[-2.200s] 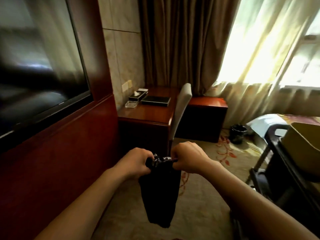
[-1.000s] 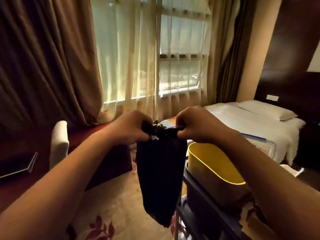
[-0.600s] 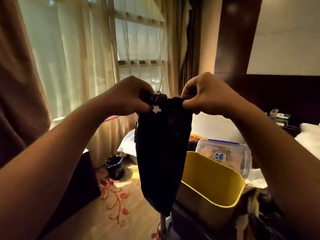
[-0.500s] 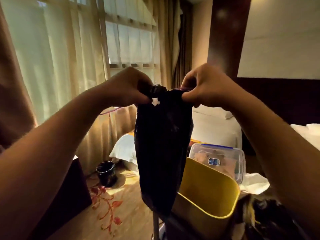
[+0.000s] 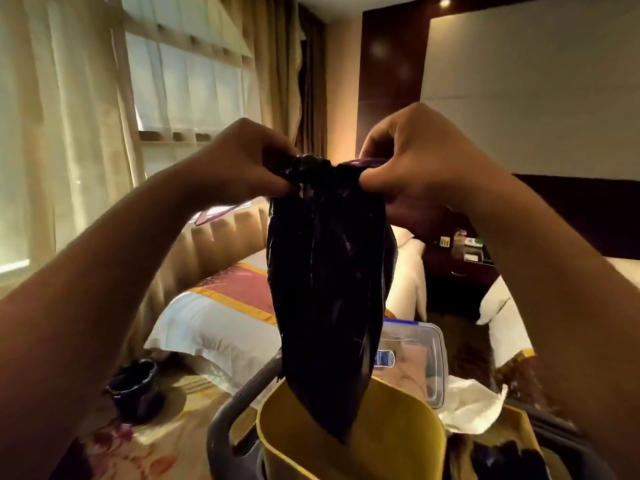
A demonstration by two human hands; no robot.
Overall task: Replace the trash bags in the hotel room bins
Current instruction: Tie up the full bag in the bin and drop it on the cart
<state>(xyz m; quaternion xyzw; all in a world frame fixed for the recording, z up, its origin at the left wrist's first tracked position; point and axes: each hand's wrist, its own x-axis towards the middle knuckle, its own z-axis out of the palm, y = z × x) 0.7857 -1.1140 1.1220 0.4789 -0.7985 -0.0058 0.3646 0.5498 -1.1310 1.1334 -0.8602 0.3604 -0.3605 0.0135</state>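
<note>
Both hands were raised in front of the camera, holding a black bag (image 5: 329,271) by its gathered top. The left hand (image 5: 242,161) had its fingers (image 5: 273,181) closed around the bunched knot at the top left of the bag; the right hand (image 5: 415,157) pinched the top right edge, its fingers also closed on the plastic. The bag hung straight down between them, full and tapered, and its bottom tip dipped into the open mouth of a yellow bin (image 5: 398,427) near the lower middle. The bin stood on a dark cart (image 5: 228,414) with a curved grey rail. Just behind the bin lay a clear box (image 5: 429,362) with a blue-edged lid, and a white cloth (image 5: 471,407) lay to its right. On the floor at left, near the foot of a bed (image 5: 221,327), stood a small black bin (image 5: 135,386) lined with dark plastic. Sheer curtains (image 5: 86,116) covered the window on the far left. A dark nightstand (image 5: 460,268) sat far back between the two beds, with small items on it too blurred to tell.
</note>
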